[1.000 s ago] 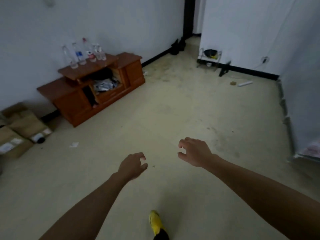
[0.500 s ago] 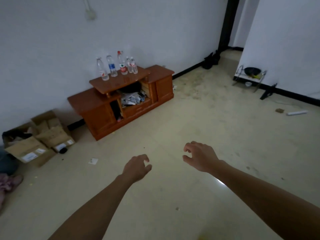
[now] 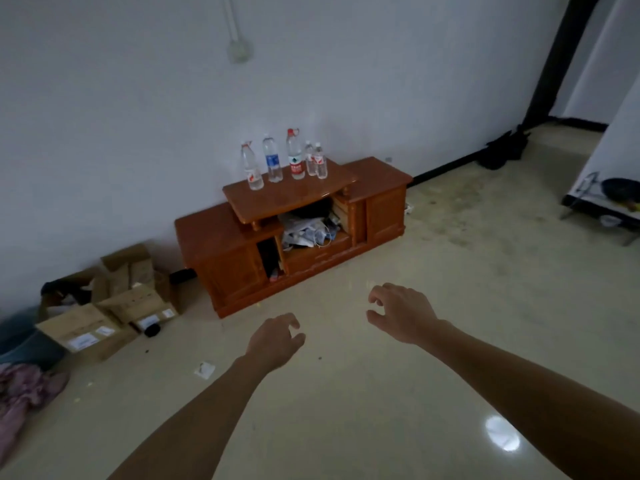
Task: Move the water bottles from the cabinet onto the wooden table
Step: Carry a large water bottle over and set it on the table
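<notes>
Several clear water bottles (image 3: 295, 156) stand upright in a row on the raised top of a low brown wooden cabinet (image 3: 377, 181) against the white wall. One has a blue label, others have red labels. My left hand (image 3: 275, 339) and my right hand (image 3: 403, 313) are stretched out over the floor, well short of the cabinet. Both hold nothing, their fingers loosely curled. No wooden table shows in this view.
The cabinet's open middle shelf holds crumpled papers (image 3: 306, 232). Cardboard boxes (image 3: 104, 317) and cloth lie on the floor at the left. A paper scrap (image 3: 204, 370) lies near my left arm. A low rack with a dark bowl (image 3: 620, 194) stands at the right; a doorway opens far right.
The view has swung left and closer, so the cabinet and bottles have shifted toward the middle and grown larger. Both hands stay empty and outstretched.
</notes>
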A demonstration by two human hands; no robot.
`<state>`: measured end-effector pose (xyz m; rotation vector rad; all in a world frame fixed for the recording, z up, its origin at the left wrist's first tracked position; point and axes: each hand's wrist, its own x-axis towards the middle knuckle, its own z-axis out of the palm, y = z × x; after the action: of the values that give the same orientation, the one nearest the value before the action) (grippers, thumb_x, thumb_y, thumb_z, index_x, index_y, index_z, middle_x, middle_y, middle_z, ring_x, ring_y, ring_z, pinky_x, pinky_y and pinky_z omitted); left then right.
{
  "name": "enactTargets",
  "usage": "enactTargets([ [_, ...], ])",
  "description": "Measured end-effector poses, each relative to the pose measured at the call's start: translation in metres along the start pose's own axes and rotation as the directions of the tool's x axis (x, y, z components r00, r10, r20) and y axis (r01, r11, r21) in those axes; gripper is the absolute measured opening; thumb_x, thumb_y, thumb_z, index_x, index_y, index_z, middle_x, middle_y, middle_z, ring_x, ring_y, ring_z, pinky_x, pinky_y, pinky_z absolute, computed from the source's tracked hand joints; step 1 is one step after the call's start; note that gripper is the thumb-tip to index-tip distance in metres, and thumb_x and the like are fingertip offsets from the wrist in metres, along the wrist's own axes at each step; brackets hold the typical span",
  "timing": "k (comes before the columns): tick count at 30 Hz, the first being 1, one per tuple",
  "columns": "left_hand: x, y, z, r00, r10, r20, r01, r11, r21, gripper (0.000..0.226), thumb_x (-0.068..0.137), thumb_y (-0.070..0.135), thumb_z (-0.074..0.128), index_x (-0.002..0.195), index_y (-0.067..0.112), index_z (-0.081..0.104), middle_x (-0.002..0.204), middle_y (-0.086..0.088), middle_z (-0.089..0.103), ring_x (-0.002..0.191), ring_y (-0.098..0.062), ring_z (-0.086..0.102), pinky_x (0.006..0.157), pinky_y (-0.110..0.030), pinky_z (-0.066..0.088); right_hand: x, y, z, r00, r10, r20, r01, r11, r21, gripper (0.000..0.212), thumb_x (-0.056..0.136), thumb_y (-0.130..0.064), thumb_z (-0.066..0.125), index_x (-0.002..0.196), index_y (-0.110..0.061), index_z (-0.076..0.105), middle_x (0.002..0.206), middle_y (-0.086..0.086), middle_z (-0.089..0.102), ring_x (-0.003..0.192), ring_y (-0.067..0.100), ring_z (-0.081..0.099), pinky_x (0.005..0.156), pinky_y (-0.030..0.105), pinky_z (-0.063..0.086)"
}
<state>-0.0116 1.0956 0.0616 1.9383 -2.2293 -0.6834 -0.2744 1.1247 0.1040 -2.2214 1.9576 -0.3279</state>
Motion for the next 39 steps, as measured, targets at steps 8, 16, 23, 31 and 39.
enactTargets([
  [8, 0.15, -0.03, -0.022, 0.995, -0.085, 0.053, 0.086, 0.996, -0.011, 0.028, 0.088, 0.045, 0.059, 0.11, 0.029, 0.059, 0.104, 0.0, 0.064, 0.088, -0.017, 0.06, 0.075, -0.031, 0.05, 0.185, 0.016, 0.026, 0.992, -0.089, 0.092, 0.088, 0.996, 0.017, 0.035, 0.088, -0.045, 0.056, 0.117, -0.025, 0.057, 0.113, -0.007, 0.061, 0.1, 0.017, 0.06, 0.08, 0.028, 0.043],
  [16, 0.355, -0.077, -0.085, 0.996, -0.079, 0.05, 0.082, 0.995, -0.058, 0.025, 0.087, 0.042, 0.058, 0.106, 0.026, 0.059, 0.102, 0.0, 0.064, 0.091, -0.02, 0.061, 0.075, -0.033, 0.05, 0.396, 0.025, 0.041, 0.995, -0.066, 0.081, 0.065, 0.998, 0.025, 0.031, 0.088, -0.044, 0.057, 0.111, -0.025, 0.059, 0.103, -0.008, 0.06, 0.092, 0.013, 0.058, 0.074, 0.027, 0.042],
  [23, 0.492, -0.096, -0.165, 0.999, -0.048, 0.005, 0.048, 0.998, -0.051, 0.012, 0.091, 0.034, 0.054, 0.096, 0.023, 0.056, 0.085, 0.003, 0.058, 0.076, -0.018, 0.057, 0.063, -0.031, 0.042, 0.544, 0.011, 0.034, 0.998, -0.036, 0.06, 0.031, 0.996, 0.084, 0.019, 0.086, -0.04, 0.058, 0.098, -0.026, 0.059, 0.087, -0.011, 0.058, 0.079, 0.013, 0.058, 0.066, 0.027, 0.043],
  [31, 0.659, -0.127, -0.187, 0.991, -0.13, 0.039, 0.133, 0.987, -0.088, 0.021, 0.093, 0.03, 0.055, 0.109, 0.018, 0.059, 0.083, 0.006, 0.062, 0.074, -0.012, 0.059, 0.067, -0.028, 0.046, 0.739, 0.043, 0.065, 0.985, -0.105, 0.138, 0.094, 0.992, 0.08, 0.014, 0.088, -0.039, 0.054, 0.092, -0.026, 0.054, 0.08, -0.011, 0.051, 0.074, 0.012, 0.053, 0.059, 0.025, 0.038],
  [39, 0.814, -0.149, -0.232, 0.957, -0.287, -0.033, 0.276, 0.943, -0.183, 0.022, 0.09, 0.036, 0.058, 0.107, 0.023, 0.06, 0.102, 0.005, 0.064, 0.093, -0.015, 0.062, 0.084, -0.035, 0.053, 0.946, 0.047, 0.074, 0.953, -0.254, 0.164, 0.246, 0.967, 0.067, 0.026, 0.089, -0.045, 0.056, 0.108, -0.027, 0.056, 0.095, -0.01, 0.057, 0.082, 0.008, 0.054, 0.07, 0.022, 0.041],
])
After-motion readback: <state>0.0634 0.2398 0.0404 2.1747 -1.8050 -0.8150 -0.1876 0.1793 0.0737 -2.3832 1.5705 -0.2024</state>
